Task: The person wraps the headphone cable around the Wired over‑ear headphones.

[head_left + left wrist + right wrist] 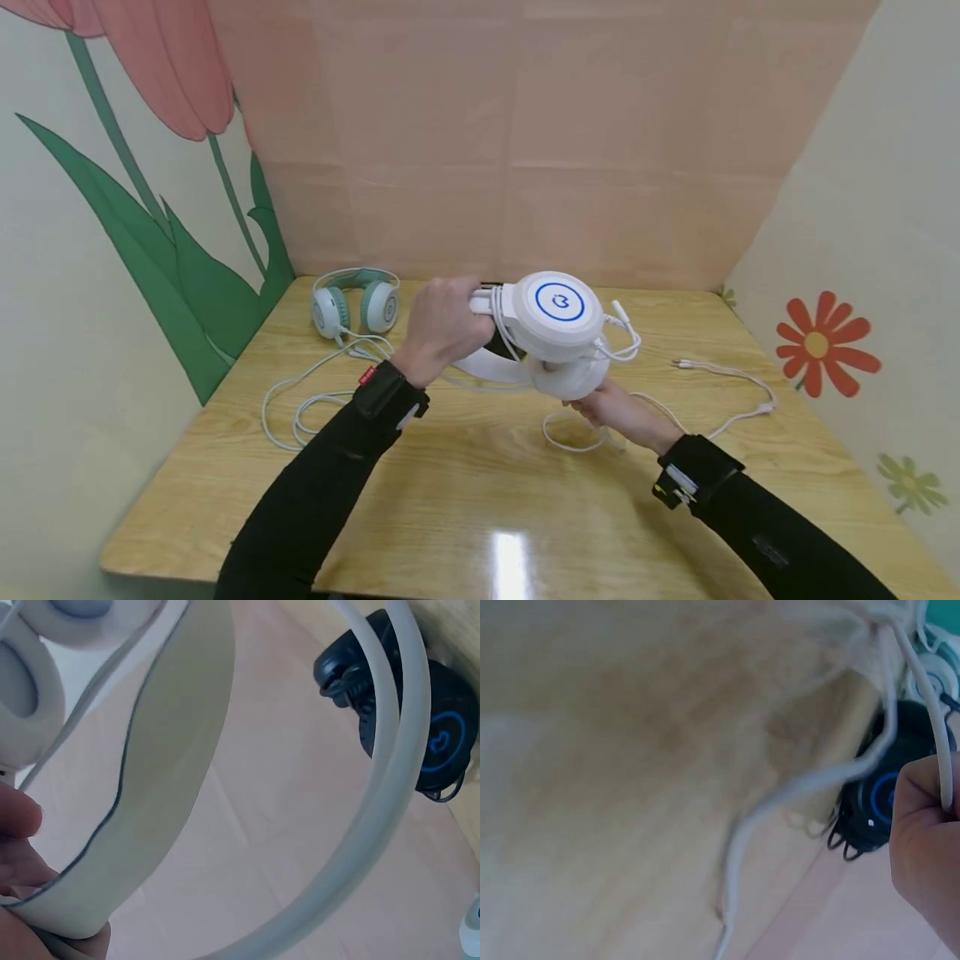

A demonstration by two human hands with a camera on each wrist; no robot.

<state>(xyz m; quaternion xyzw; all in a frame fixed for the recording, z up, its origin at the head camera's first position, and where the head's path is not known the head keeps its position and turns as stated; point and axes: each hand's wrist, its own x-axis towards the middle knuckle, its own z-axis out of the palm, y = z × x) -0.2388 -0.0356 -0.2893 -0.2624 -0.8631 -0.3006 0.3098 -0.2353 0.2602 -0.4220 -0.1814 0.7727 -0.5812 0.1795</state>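
Observation:
My left hand grips the headband of a pair of white headphones, holding it above the table. One ear cup shows a blue ring on its outer face, and a small boom microphone sticks out beside it. In the left wrist view, the fingers curl round the pale headband. Just below the ear cups, my right hand pinches the white cable between thumb and finger. Part of that cable loops over the tabletop, and its plug end lies to the right.
White and green headphones stand at the back left, their pale cable coiled in front. Black headphones with a blue ring are mostly hidden behind the white pair in the head view. Walls enclose the wooden table at the back and sides.

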